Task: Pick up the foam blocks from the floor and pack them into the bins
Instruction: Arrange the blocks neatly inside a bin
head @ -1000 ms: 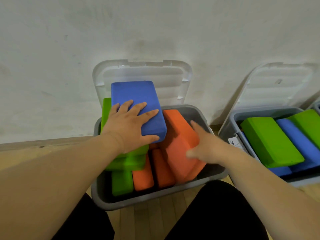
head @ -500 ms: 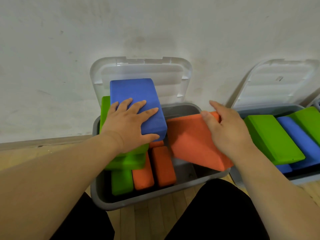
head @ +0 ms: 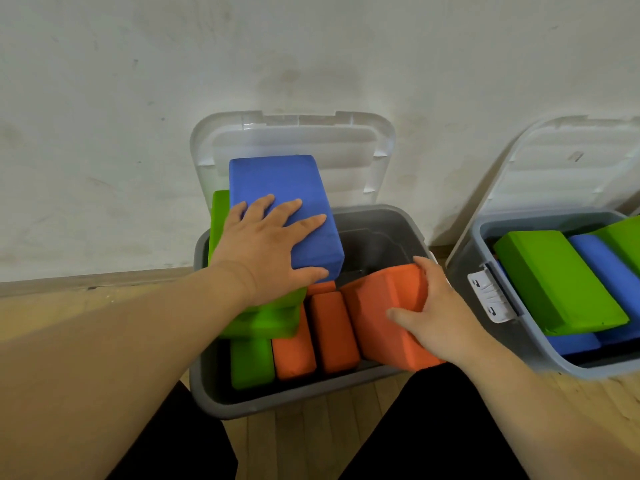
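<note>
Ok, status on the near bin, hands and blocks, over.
Left hand flat on blue block. Right hand grips orange block, tilted at right side of grey bin. Blue block rides high on green blocks, above rim.

Matt foam blocks (head: 384, 313) in a smooth grey plastic bin (head: 298, 396), wood floor (head: 104, 306).

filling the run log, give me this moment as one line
left grip flat on blue block | right grip holds orange block tilted, partly in grey bin
</note>
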`<state>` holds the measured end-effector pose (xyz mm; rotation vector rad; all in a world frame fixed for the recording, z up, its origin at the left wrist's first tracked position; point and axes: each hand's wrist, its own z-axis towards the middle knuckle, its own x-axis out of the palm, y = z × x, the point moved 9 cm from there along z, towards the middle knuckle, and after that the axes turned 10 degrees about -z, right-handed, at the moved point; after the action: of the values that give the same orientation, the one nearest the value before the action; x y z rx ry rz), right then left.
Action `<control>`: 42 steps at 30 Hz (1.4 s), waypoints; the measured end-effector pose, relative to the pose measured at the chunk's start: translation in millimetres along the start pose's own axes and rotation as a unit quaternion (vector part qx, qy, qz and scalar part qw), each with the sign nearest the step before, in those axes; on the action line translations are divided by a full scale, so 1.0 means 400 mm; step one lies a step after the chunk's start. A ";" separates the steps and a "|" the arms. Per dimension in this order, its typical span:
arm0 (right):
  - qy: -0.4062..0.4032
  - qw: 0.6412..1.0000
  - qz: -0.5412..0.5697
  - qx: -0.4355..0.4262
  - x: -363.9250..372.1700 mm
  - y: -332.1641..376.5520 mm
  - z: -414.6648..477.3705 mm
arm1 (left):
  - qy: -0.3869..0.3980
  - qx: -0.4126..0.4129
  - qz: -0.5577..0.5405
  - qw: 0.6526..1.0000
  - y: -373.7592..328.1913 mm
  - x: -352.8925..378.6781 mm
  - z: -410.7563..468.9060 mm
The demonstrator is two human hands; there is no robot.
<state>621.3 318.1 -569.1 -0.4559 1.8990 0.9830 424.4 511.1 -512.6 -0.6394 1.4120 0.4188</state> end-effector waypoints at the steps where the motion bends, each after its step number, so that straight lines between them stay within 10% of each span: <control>1: -0.013 1.000 0.011 -0.005 0.007 -0.004 0.006 | -0.001 0.001 -0.001 1.000 -0.001 0.000 0.001; 11: 0.211 0.976 -0.059 -0.005 0.322 -0.029 0.161 | -0.007 0.004 -0.012 1.000 0.004 0.000 0.005; 19: 0.216 0.975 -0.048 0.004 0.363 -0.043 0.186 | -0.013 -0.005 -0.023 1.000 0.006 -0.002 0.004; 22: 0.069 0.988 0.135 0.023 0.258 0.004 0.188 | -0.001 -0.009 -0.022 1.000 0.003 0.002 0.003; 25: 0.053 0.897 0.435 0.055 0.152 0.095 0.160 | 0.002 -0.013 -0.025 1.000 0.001 0.006 0.006; 34: 0.208 0.885 0.416 0.012 0.125 0.312 0.090 | -0.165 -0.041 -0.132 0.977 0.056 -0.050 -0.098; 39: 0.017 0.901 0.433 0.019 -0.058 0.243 0.107 | -0.070 -0.126 -0.230 0.963 0.142 0.060 -0.130; 42: -0.151 0.961 0.229 -0.026 -0.219 0.152 0.070 | 0.052 -0.129 -0.091 0.986 0.120 0.129 -0.121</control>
<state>641.9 370.0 -474.1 0.1165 1.7320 1.3212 363.9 511.7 -572.9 -1.0062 1.3954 0.4314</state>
